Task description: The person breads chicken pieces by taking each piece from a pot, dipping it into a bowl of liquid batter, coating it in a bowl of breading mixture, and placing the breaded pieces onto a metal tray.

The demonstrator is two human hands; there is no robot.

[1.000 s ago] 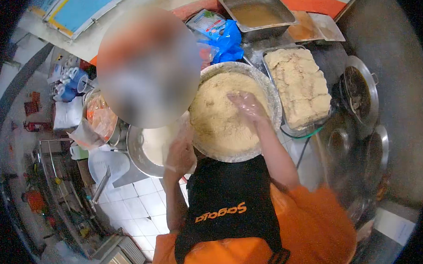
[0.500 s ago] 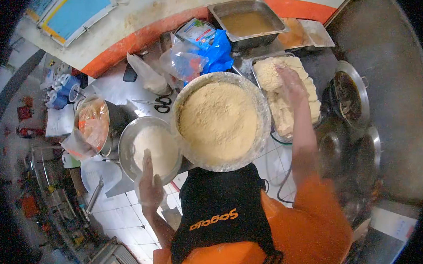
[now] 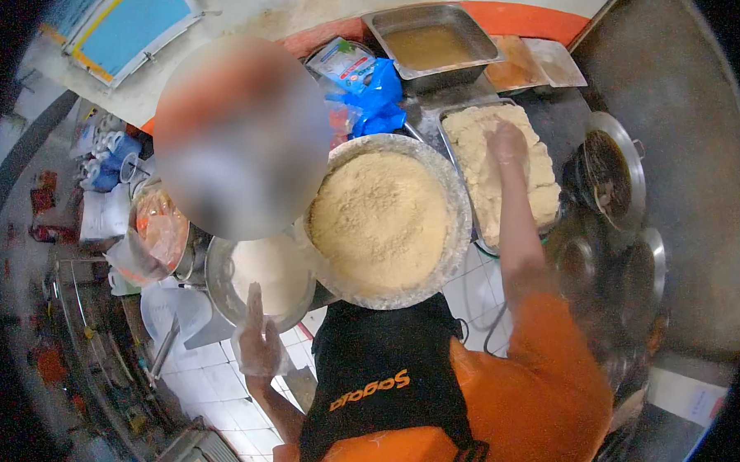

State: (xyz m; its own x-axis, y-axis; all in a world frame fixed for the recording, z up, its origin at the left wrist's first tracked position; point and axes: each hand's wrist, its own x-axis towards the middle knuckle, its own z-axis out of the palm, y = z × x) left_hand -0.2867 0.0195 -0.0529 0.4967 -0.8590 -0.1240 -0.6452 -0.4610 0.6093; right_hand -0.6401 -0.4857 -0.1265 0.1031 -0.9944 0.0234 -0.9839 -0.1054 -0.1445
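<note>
My left hand (image 3: 260,345), in a clear plastic glove, has its fingers stretched out at the near rim of a metal bowl (image 3: 215,281) of white powder (image 3: 266,273). Nothing is in it. My right hand (image 3: 508,145) rests on crumb-covered pieces (image 3: 501,205) packed in a metal tray (image 3: 452,157). It looks open and pressed down, its fingertips partly lost against the crumbs. Between my hands stands a large round basin (image 3: 462,219) filled with pale yellow crumbs (image 3: 382,218); neither hand touches it.
A deep metal pan (image 3: 433,70) of brownish liquid stands at the back, near a blue plastic bag (image 3: 378,103). On the right is a wok (image 3: 632,170) with dark contents. A pot with an orange-filled bag (image 3: 161,219) stands left. A blurred patch hides the back left.
My right hand has drawn slightly nearer over the tray, and the loose crumb heap beneath it now looks spread flat. My left hand has barely shifted. A blurred patch now covers the back left.
</note>
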